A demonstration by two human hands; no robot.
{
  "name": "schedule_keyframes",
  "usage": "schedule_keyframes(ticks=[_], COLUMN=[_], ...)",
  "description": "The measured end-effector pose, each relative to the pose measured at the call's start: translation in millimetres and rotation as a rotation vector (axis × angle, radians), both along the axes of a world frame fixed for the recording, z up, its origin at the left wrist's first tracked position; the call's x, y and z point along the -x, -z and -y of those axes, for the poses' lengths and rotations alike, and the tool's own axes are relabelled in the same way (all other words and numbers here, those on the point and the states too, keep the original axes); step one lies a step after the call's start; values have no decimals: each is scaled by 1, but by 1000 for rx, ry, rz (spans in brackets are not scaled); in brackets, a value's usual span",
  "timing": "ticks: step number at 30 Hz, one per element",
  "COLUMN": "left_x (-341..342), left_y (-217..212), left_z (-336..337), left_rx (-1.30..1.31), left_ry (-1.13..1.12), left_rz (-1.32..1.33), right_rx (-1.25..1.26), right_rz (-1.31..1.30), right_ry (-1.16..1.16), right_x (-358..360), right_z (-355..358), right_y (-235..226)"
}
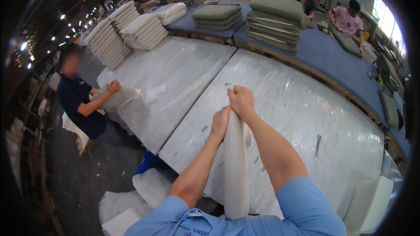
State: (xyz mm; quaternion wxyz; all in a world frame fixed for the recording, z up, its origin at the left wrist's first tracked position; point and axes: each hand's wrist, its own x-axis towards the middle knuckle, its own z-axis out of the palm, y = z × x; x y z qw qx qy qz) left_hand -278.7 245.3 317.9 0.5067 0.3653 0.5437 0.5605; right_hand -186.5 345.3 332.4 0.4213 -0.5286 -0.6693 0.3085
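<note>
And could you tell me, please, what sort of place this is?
Probably a workshop for cushions or padding: stacked grey-green pads stand on a blue table, plastic covers the near worktable, and a person in pink handles a similar pad.

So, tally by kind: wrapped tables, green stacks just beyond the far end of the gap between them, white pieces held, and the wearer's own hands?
Wrapped tables: 2 (left table, right table)
Green stacks: 2 (left stack, right stack)
White pieces: 2 (wearer's piece, co-worker's piece)
Wearer's hands: 2 (left hand, right hand)
Total: 8
</note>
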Motion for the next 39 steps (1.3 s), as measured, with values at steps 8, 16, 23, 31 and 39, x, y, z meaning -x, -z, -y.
schedule_keyframes(ticks=[8, 16, 23, 31, 39], left_x=[26, 122, 101, 73, 54], left_y=[-2, 53, 89, 132, 125], left_z=[26, 125, 210, 313, 372], left_rx=[112, 144, 248, 44, 592], left_ry=[118, -435, -503, -190, -266], left_rz=[42, 433, 715, 842, 662], right_rx=[146, 1375, 1086, 907, 828], right_rz=[-178, 124, -348, 37, 321], right_ry=[15, -122, -148, -259, -257], right_x=[-28, -215, -285, -294, -305], right_z=[16, 202, 182, 212, 293], right_y=[54, 215, 176, -16, -21])
